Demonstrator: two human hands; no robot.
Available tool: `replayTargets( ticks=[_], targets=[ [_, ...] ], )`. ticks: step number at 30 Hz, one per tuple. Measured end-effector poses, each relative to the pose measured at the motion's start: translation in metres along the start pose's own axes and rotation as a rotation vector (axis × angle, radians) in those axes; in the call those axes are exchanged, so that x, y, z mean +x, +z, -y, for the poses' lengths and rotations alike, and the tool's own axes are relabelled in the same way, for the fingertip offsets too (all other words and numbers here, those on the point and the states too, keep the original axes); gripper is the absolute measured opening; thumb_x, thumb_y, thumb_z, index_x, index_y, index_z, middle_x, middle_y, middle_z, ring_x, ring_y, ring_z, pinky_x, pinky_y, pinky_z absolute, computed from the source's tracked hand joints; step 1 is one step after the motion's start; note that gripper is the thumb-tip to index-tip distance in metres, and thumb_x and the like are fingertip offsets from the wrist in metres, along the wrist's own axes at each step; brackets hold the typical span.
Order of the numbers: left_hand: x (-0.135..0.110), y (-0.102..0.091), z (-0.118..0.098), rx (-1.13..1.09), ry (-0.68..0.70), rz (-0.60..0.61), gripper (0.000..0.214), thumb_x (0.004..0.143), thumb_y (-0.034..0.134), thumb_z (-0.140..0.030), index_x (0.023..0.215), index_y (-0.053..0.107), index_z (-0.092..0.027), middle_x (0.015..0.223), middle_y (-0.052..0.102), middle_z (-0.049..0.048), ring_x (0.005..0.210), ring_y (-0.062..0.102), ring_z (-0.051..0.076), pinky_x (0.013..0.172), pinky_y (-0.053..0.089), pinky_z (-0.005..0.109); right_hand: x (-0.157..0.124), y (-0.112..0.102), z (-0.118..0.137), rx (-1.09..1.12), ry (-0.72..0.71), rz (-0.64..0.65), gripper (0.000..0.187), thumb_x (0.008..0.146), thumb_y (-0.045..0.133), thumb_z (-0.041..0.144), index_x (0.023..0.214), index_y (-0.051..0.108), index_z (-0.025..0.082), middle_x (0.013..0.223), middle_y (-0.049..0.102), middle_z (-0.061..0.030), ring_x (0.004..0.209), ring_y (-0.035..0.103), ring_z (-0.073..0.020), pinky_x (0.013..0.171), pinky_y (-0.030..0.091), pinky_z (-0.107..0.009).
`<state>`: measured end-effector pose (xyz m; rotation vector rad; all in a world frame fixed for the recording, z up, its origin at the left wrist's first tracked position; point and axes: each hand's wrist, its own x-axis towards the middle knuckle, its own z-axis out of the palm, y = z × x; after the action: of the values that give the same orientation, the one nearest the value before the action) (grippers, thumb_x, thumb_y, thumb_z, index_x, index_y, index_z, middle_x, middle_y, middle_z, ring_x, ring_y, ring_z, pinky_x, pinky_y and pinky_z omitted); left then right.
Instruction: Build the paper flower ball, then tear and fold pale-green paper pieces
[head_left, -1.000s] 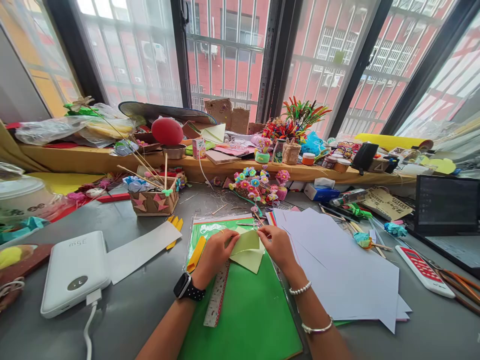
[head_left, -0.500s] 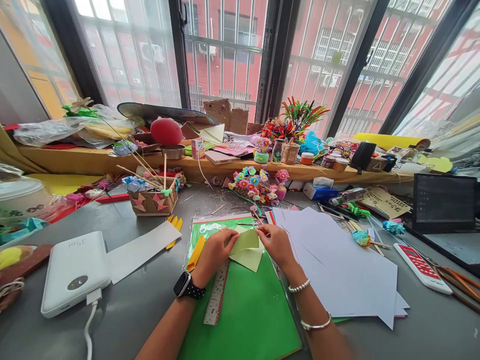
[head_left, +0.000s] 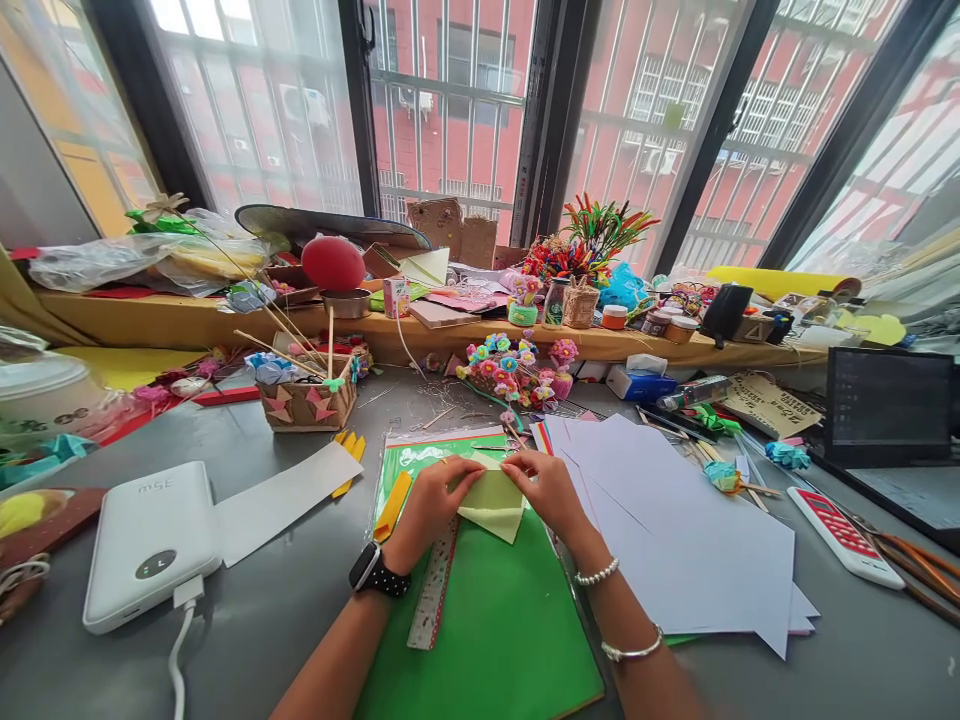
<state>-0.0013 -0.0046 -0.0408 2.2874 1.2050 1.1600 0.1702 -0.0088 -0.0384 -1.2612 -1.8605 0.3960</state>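
A pale yellow-green sheet of paper (head_left: 491, 495), partly folded, is held over a green paper pack (head_left: 517, 620). My left hand (head_left: 435, 495) pinches its upper left side between thumb and fingers. At the upper right, my right hand (head_left: 551, 490) has the same paper pinched. A lower corner of the sheet points down toward the pack. Beneath my left wrist lies a ruler (head_left: 431, 595) with a red dotted edge, its upper end near the paper. Folded yellow paper (head_left: 391, 508) rests just left of my left hand.
White paper sheets (head_left: 675, 530) are stacked at the right, beside a red-and-white calculator (head_left: 847, 535). A white power bank (head_left: 154, 545) with a cable is at the left, near a grey-white paper strip (head_left: 281, 505). A cardboard box (head_left: 307, 405) holding sticks stands behind; crochet flowers (head_left: 510, 365) sit at the back.
My right hand has shifted slightly left, closer to my left hand. The paper's upper part has tilted, and its raised flap looks lighter now.
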Motion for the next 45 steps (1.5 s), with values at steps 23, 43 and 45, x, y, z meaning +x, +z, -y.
replayTargets(
  ticks=[23,43,45],
  targets=[
    [0.003,-0.006,0.009,-0.027,-0.184,-0.196,0.020,0.075,0.050,-0.032,0.074,0.065,-0.019,0.074,0.068,0.0018,0.066,0.060,0.016,0.060,0.046,0.025,0.001,-0.004,-0.009,-0.120,0.056,-0.086,0.017,0.076,0.047,0.020,0.072,0.063,0.018,0.070,0.065,-0.0042,0.062,0.057,-0.0158,0.059,0.044,-0.025],
    [0.003,-0.004,0.007,-0.046,-0.158,-0.137,0.019,0.076,0.048,-0.027,0.077,0.065,-0.017,0.077,0.068,0.0031,0.070,0.060,0.016,0.064,0.047,0.025,-0.002,0.004,0.006,-0.142,-0.071,-0.004,0.014,0.078,0.048,0.020,0.074,0.062,0.019,0.075,0.065,-0.0028,0.072,0.058,-0.0159,0.068,0.042,-0.024],
    [0.003,-0.004,0.006,-0.042,-0.151,-0.155,0.019,0.076,0.048,-0.027,0.077,0.065,-0.017,0.078,0.068,0.0031,0.071,0.060,0.016,0.066,0.047,0.026,-0.002,0.004,0.005,-0.151,-0.055,-0.024,0.014,0.078,0.049,0.020,0.074,0.063,0.019,0.074,0.065,-0.0024,0.072,0.058,-0.0156,0.067,0.042,-0.023]
  ],
)
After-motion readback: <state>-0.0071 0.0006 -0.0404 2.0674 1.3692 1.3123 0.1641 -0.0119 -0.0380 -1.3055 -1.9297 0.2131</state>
